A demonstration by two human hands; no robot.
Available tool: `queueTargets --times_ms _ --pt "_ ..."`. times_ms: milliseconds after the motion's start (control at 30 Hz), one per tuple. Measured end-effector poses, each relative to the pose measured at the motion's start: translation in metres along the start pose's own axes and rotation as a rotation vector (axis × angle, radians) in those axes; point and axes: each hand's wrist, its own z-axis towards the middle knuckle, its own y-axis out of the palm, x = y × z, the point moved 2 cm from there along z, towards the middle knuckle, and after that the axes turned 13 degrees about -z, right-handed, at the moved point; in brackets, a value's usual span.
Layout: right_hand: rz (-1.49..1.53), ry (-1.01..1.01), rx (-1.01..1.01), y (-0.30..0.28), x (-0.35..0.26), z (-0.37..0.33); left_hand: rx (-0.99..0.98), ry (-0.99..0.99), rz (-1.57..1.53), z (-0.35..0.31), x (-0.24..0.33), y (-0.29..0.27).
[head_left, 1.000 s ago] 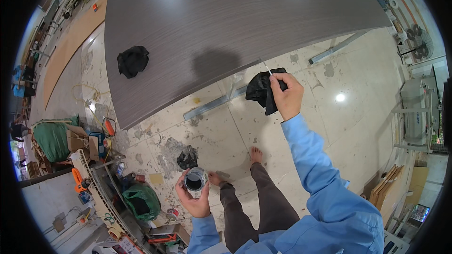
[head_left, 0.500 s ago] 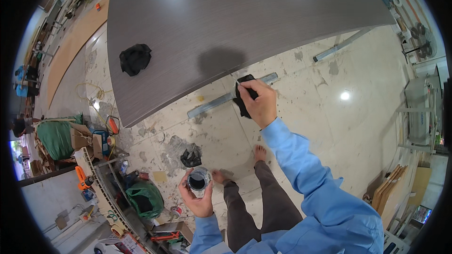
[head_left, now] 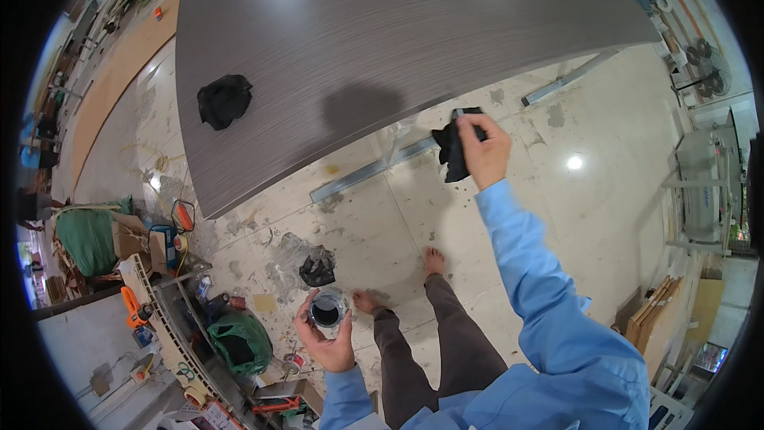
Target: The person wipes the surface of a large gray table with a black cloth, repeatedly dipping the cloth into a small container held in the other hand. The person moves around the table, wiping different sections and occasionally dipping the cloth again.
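My right hand [head_left: 483, 149] is raised and grips a crumpled black cloth [head_left: 454, 147] just off the near edge of a large dark grey wood-grain panel [head_left: 382, 40]. My left hand [head_left: 325, 340] is held low by my body and holds a small round clear container [head_left: 326, 308] with dark liquid inside. A second black cloth [head_left: 224, 99] lies on the panel near its left end. My bare feet stand on the stained floor below.
A metal rail [head_left: 370, 173] lies on the floor under the panel's edge, another [head_left: 569, 80] further right. A black plastic bag [head_left: 317, 268] lies near my feet. Tools, a green bag [head_left: 241, 342] and clutter line the left side. A machine [head_left: 704, 191] stands right.
My right hand has swung with the black cloth, first left toward the panel edge, now back right along that edge. My left hand keeps holding the container in about the same place.
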Motion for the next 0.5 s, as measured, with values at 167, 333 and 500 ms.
queueTargets --times_ms 167,333,500 --pt "0.085 0.102 -0.13 0.013 -0.041 -0.014 0.008 0.001 -0.041 -0.001 -0.002 -0.002" --pt "0.117 -0.093 -0.174 0.051 -0.072 -0.06 0.046 -0.015 -0.096 -0.005 -0.001 -0.014" --pt "0.277 0.209 -0.197 0.039 -0.047 -0.053 0.065 0.005 -0.029 -0.001 0.001 -0.028"
